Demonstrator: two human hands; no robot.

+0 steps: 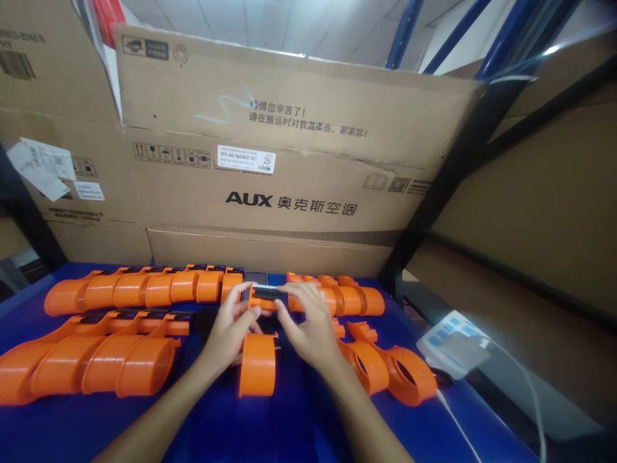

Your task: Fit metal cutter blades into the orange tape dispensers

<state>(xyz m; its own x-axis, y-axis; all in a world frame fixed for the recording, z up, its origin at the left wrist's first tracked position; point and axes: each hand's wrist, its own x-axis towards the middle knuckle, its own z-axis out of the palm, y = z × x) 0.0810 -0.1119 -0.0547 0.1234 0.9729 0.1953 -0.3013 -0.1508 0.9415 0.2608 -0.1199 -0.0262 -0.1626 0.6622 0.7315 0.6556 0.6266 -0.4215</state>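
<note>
An orange tape dispenser (258, 365) is held up between my two hands at the middle of the table. Its toothed edge and dark roller show at the top, and its round orange hub hangs below. My left hand (236, 325) grips its left side, thumb in front and fingers curled behind. My right hand (311, 318) pinches the right end of the head between thumb and fingers. Part of the frame is hidden behind my fingers. Similar orange dispensers (147, 365) lie in rows to the left, and others (409, 376) to the right.
A blue cover (231, 431) lies over the table. Cardboard sheets (308, 167) stand along the back. At the right are a white and blue box (456, 344) with a white cable (530, 386) and a dark rack post (434, 193).
</note>
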